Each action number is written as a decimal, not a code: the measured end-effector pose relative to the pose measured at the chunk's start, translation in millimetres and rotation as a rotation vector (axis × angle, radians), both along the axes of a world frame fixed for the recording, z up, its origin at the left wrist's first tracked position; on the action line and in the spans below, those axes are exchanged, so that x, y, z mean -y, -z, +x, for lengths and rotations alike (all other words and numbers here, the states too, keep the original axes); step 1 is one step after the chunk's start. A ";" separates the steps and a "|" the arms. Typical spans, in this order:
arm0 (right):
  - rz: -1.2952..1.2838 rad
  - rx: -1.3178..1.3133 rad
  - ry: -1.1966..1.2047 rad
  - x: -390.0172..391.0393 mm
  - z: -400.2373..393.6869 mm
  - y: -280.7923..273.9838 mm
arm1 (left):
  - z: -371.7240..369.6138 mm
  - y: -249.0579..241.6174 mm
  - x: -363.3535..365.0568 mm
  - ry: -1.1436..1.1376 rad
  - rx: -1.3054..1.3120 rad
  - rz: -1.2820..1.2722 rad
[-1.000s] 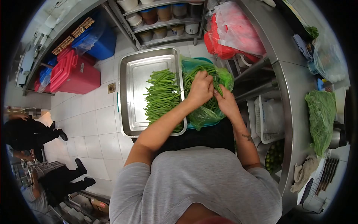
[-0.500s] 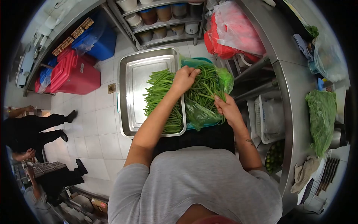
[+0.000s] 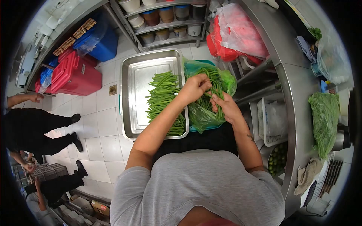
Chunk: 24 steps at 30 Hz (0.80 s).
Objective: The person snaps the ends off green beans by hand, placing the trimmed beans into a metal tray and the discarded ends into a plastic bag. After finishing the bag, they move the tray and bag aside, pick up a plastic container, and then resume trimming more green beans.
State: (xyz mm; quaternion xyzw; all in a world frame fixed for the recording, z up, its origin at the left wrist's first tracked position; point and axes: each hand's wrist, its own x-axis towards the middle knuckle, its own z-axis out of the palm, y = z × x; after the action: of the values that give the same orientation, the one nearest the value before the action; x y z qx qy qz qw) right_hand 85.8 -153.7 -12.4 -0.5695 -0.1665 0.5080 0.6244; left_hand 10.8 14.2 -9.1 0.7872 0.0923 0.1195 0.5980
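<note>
Green beans [image 3: 163, 96] lie in a neat row along the right side of a deep steel tray [image 3: 126, 94]. Beside it, a green plastic bag [image 3: 201, 117] of loose green beans rests on a teal container [image 3: 205, 62]. My right hand [image 3: 227, 108] is closed around a small bunch of green beans [image 3: 216, 84] above the bag. Close by, my left hand [image 3: 195, 89] has its fingertips pinched together at the bunch; whatever sits between them is too small to make out.
To my right runs a steel counter [image 3: 292, 113] with a leafy vegetable in plastic [image 3: 324, 122]. A shelf of tubs [image 3: 166, 24] stands ahead. Red [image 3: 77, 75] and blue [image 3: 100, 45] bins are at the left, near two people in black trousers [image 3: 45, 128].
My left hand has moved right and slightly toward me, meeting the bunch. My right hand has turned its bunch more upright. At the left, a person has shifted and stretched out an arm.
</note>
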 end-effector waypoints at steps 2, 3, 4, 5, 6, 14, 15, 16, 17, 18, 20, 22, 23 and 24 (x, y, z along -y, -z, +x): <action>0.023 0.012 -0.017 0.9 4.0 1.2 | -1.4 -2.4 -3.5 0.053 -0.035 -0.277; 0.033 0.017 -0.025 2.6 6.7 1.7 | -3.2 -6.6 -2.8 0.111 -0.037 -0.529; 0.000 0.060 -0.006 4.5 10.7 1.7 | -4.2 -8.8 -2.1 0.169 -0.042 -0.782; -0.033 0.102 0.015 5.9 15.4 1.5 | -3.3 -8.8 -3.0 0.124 -0.033 -0.764; -0.067 0.145 0.035 6.9 18.2 1.0 | -0.7 -8.2 -5.0 0.079 -0.022 -0.746; 0.023 0.127 0.177 8.4 18.6 -3.0 | -5.2 1.3 4.0 -0.211 -0.046 -0.400; 0.022 0.126 0.177 6.3 16.5 -1.8 | -6.6 2.9 10.1 -0.242 -0.036 -0.378; 0.012 0.157 0.161 4.0 14.2 0.1 | -6.6 -0.3 16.8 -0.295 0.006 -0.387; 0.001 0.189 0.147 2.0 11.9 2.1 | -5.6 4.8 17.7 -0.328 0.026 -0.351; -0.009 0.223 0.135 0.3 9.9 3.4 | -4.1 9.4 17.7 -0.359 0.047 -0.314; -0.003 0.191 0.100 -2.6 5.8 3.4 | -1.8 16.4 15.1 -0.363 0.044 -0.325; -0.002 0.158 0.075 -4.1 5.7 3.3 | -2.6 15.1 11.3 -0.310 -0.007 -0.424; -0.004 0.138 0.067 -5.0 6.8 3.5 | -3.5 14.5 9.3 -0.230 -0.021 -0.609; -0.007 0.117 0.059 -5.8 7.6 4.2 | -5.2 11.6 7.5 -0.148 -0.037 -0.792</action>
State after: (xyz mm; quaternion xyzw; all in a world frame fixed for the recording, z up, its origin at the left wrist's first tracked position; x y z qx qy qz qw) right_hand 93.3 -147.9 -16.6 -0.6050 -0.1840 0.4559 0.6263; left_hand 5.7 6.7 -20.7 0.4889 0.1985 0.1031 0.8432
